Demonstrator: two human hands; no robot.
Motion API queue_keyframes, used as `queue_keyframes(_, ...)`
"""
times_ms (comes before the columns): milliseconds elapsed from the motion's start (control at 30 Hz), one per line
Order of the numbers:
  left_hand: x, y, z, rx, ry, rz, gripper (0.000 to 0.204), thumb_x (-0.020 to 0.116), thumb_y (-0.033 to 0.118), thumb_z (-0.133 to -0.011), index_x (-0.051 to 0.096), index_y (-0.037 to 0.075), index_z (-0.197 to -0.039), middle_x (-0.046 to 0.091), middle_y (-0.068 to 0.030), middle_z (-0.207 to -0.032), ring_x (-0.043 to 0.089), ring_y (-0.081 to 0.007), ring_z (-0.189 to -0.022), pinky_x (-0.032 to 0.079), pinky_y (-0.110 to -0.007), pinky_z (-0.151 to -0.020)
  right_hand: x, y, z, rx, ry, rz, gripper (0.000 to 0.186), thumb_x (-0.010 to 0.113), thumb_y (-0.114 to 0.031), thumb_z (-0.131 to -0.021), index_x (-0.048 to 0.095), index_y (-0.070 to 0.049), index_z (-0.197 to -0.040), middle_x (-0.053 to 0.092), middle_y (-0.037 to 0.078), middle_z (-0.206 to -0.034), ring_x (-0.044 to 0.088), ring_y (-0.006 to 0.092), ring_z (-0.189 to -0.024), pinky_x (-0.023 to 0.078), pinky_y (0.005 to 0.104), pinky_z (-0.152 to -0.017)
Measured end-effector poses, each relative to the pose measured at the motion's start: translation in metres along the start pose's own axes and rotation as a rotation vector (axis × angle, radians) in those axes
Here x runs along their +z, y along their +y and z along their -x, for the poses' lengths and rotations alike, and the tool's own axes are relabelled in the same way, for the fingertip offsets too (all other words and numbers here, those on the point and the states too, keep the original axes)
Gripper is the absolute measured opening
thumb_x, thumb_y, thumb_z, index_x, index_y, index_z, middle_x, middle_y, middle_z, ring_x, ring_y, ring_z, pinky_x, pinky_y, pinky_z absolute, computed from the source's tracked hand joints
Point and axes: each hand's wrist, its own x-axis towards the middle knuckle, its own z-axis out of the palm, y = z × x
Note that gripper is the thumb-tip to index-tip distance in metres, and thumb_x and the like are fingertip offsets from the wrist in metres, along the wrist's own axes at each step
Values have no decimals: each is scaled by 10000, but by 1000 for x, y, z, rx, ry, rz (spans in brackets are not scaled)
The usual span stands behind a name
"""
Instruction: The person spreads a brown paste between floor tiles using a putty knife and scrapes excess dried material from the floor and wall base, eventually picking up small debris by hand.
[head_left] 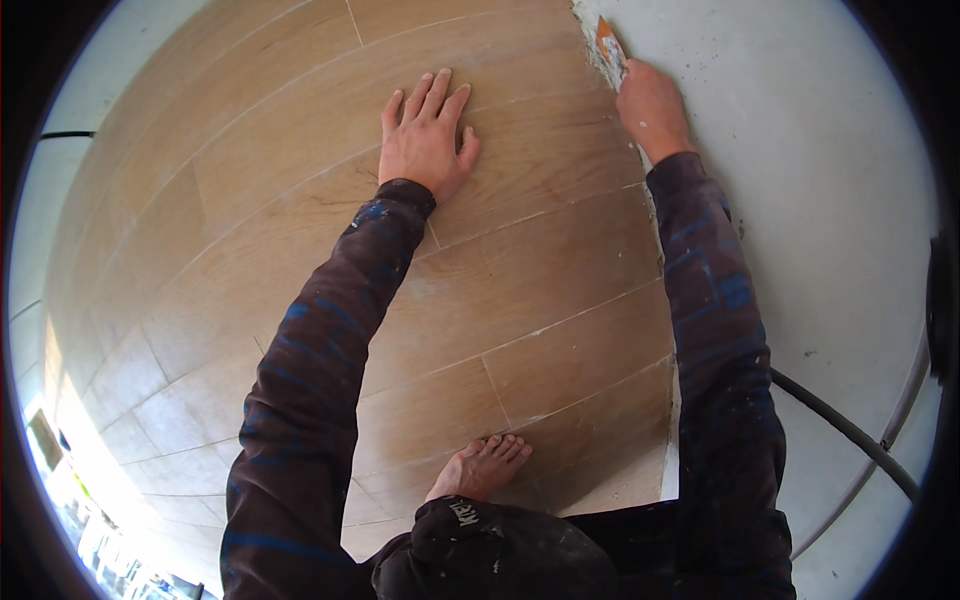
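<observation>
I see the left fisheye camera of a head-worn pair looking steeply down the person's sleeves (pixel 322 320) at the plank floor (pixel 550 275), close enough to take in left hand (pixel 425 145), right hand (pixel 655 108) and bare foot (pixel 478 470).

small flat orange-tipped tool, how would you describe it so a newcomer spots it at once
Find where the tan wood-look planks meet the smooth pale-grey surface, and follow that edge to the top. There, the bare right hand grips the small flat tool, smeared whitish. Its bright orange end sets it apart from the pale surface and duller tan planks.
</observation>
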Motion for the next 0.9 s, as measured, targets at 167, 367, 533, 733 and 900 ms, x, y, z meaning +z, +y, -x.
queue_keyframes(167, -4, 1, -6, 10, 19, 1, 550, 573, 319, -961, 568, 132, -1477, 466, -112, -1629, 388, -280, -1532, 234, -518, -1269, -2, 16, -28, -88, -20, 32, 198, 544, -164, -993, 677, -29, -1051, 722, 267, -994, 671, 498, -948, 535, 583, -860)
queue_keyframes(367, 2, 0, 1, 2, 6, 8, 547, 578, 311, -964, 560, 142, -1484, 458, -100, -1637, 387, -275, -1535, 241, -511, -1269, 0, -10, -46, -139, -71, 251, 252, 538, -137, -971, 697, -32, -1136, 726, 285, -1086, 691, 486, -1016, 540, 579, -910)
queue_keyframes(533, 0, 0, 1, -8, -6, 9, 544, 576, 310, -965, 561, 144, -1483, 453, -99, -1640, 388, -273, -1534, 242, -511, -1270, -15, -4, -83, -141, -136, 294, 289, 534, -130, -969, 708, -18, -1172, 721, 315, -1109, 697, 488, -1040, 546, 564, -936)
queue_keyframes(733, 1, -3, 0, -11, 7, 22, 552, 581, 315, -961, 562, 145, -1486, 450, -97, -1642, 383, -272, -1537, 242, -515, -1270, -2, -3, -65, -156, -107, 230, 277, 547, -153, -973, 718, 0, -1128, 734, 306, -1055, 707, 478, -1016, 552, 562, -916)
queue_keyframes(900, -1, -3, 3, -11, -8, 10, 548, 579, 309, -962, 565, 139, -1483, 453, -97, -1641, 384, -275, -1536, 240, -505, -1272, -15, 2, -69, -40, -282, 153, 254, 544, -163, -978, 720, -10, -1080, 737, 294, -1007, 707, 477, -972, 547, 573, -888)
